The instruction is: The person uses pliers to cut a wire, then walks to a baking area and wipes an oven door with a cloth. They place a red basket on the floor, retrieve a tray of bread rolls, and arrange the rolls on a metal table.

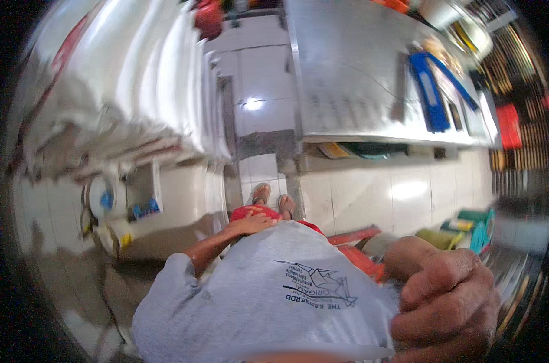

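My left hand (255, 223) lies flat over the red shorts (245, 211) at my waist, fingers somewhat apart, with nothing seen in it. Large and close to the camera at the lower right, my right hand (446, 295) has its fingers curled; its palm side is hidden, so whether it holds something does not show. Between the two is my light grey T-shirt (247, 281) with a printed drawing and writing. Both feet, in sandals, stand on the tiled floor (260, 165).
Ahead to the right is a metal-topped table (342, 90) bearing a blue object (431, 97). White hanging fabric or sheeting (138, 68) fills the upper left. A round white fan-like object (104, 197) stands at left. Teal and green items (478, 227) lie at right.
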